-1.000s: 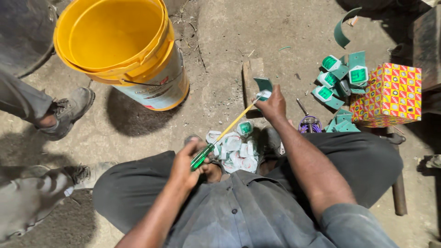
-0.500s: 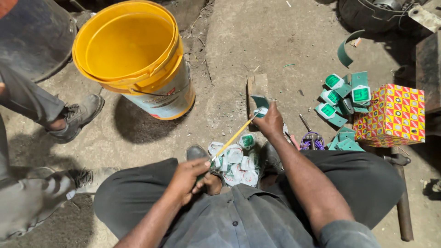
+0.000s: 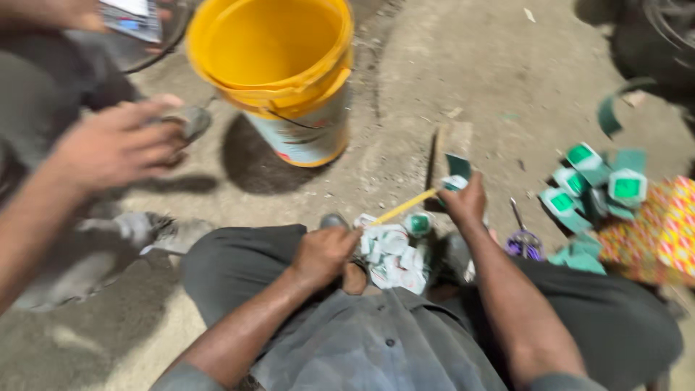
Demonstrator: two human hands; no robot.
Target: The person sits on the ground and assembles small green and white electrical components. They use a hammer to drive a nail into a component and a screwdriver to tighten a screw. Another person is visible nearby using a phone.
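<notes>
1. Since the earlier frame the view is being shifted: another person's hand [image 3: 116, 148] is now being seen large and blurred at the left, and the yellow bucket [image 3: 279, 69] is being shown nearer the top middle, on the concrete floor [image 3: 449, 65].
2. The left hand [image 3: 323, 255] is being held closed, between the knees, around the near end of a thin yellow stick [image 3: 405, 206]; its grip is being pressed together on that end, though the part inside the fist is being hidden.
3. The stick is being kept slanted, up and to the right, above a heap of small white-and-green packets [image 3: 394, 253] lying on the floor just in front of the lap.
4. The right hand [image 3: 465, 203] is being held at the far end of the stick, with a small white-and-green packet [image 3: 455, 182] being pinched under its fingers; whether the stick itself is being touched there cannot be told.
5. The stick is being judged light, stiff and narrow, best taken near its ends; the packets are being judged light, thin and easily crushed, best pinched at the edges.
6. At the right, more green-and-white boxes [image 3: 604, 185] are being seen piled beside a bright patterned carton [image 3: 655, 232].
</notes>
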